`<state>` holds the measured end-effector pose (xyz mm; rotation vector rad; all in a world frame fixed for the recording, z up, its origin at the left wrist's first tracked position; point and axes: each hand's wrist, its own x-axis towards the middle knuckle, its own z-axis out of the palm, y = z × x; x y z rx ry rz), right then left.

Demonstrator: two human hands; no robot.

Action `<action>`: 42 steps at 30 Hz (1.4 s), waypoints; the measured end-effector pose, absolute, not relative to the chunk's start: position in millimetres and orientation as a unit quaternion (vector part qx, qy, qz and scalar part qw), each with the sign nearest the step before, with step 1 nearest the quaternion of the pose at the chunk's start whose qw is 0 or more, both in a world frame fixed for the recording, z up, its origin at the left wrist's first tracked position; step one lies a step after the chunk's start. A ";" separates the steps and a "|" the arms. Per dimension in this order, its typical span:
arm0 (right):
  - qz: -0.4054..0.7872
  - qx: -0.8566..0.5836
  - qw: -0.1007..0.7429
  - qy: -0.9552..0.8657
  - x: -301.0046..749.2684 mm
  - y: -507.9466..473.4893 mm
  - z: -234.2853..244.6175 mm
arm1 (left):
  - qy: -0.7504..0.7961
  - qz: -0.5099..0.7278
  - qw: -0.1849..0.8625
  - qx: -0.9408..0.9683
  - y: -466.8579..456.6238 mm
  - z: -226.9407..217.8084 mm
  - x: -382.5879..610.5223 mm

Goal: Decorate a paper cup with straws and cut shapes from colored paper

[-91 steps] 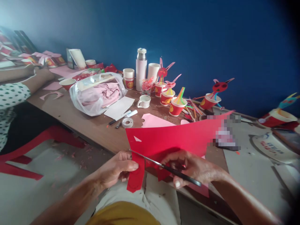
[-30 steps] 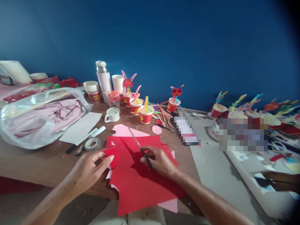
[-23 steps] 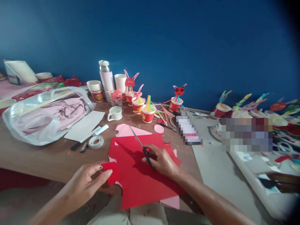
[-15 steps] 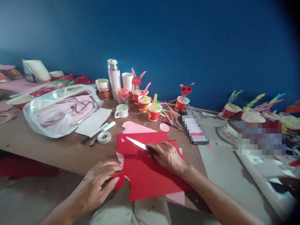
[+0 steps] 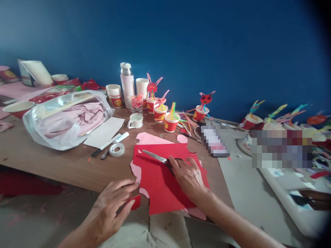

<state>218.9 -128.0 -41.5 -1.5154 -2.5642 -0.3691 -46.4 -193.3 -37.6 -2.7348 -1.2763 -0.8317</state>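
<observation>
My left hand (image 5: 111,206) is low, off the table's front edge above my lap, pinching a small red paper cut-out (image 5: 135,202) between thumb and fingers. My right hand (image 5: 188,174) rests on a big red paper sheet (image 5: 160,179) that lies flat on the table. Its fingers lie over the dark handles of a pair of scissors (image 5: 158,158), whose blades lie on the sheet and point left. Pink paper (image 5: 150,138) shows from under the red sheet.
A clear bag of pink cloth (image 5: 67,119) sits at left, with white paper (image 5: 104,132), a tape roll (image 5: 117,149) and pens beside it. A flask (image 5: 127,84), a white mug (image 5: 136,121) and decorated red paper cups (image 5: 170,124) line the back. Grey board (image 5: 243,182) covers the right.
The red sheet, held up while being cut, now lies on the table. My right hand lowered the scissors flat onto it. My left hand carried the cut-out down toward my lap.
</observation>
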 end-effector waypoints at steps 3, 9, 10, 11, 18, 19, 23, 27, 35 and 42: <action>-0.115 -0.527 0.050 -0.840 219.3 -134.9 -38.5 | -0.403 -0.266 0.014 -0.876 -195.0 -39.4 -47.1; -0.120 -0.575 0.023 -0.809 224.2 -141.8 -33.9 | -0.400 -0.280 0.023 -0.872 -196.6 -42.4 -45.6; -0.122 -0.584 0.019 -0.803 223.1 -139.9 -33.4 | -0.399 -0.286 0.024 -0.871 -197.1 -43.2 -45.1; -0.122 -0.591 0.015 -0.797 221.1 -137.0 -32.7 | -0.398 -0.290 0.024 -0.870 -197.6 -44.0 -44.6; -0.111 -0.634 0.027 -0.765 201.2 -111.5 -25.6 | -0.406 -0.283 0.011 -0.869 -205.0 -44.1 -39.4; -0.110 -0.635 0.028 -0.764 200.3 -109.7 -25.2 | -0.407 -0.285 0.004 -0.868 -206.6 -43.9 -37.7; -0.115 -0.636 0.034 -0.763 202.1 -105.2 -26.4 | -0.425 -0.304 -0.018 -0.852 -212.3 -44.0 -29.9; -0.123 -0.644 0.022 -0.754 204.9 -97.4 -28.0 | -0.420 -0.284 -0.029 -0.861 -213.4 -42.1 -27.6; -0.137 -0.642 0.002 -0.754 203.1 -81.0 -24.0 | -0.416 -0.323 -0.074 -0.847 -207.4 -39.7 -40.9; -0.143 -0.631 0.008 -0.762 207.4 -76.0 -21.7 | -0.533 -0.396 -0.328 -0.672 -190.0 -26.6 -79.6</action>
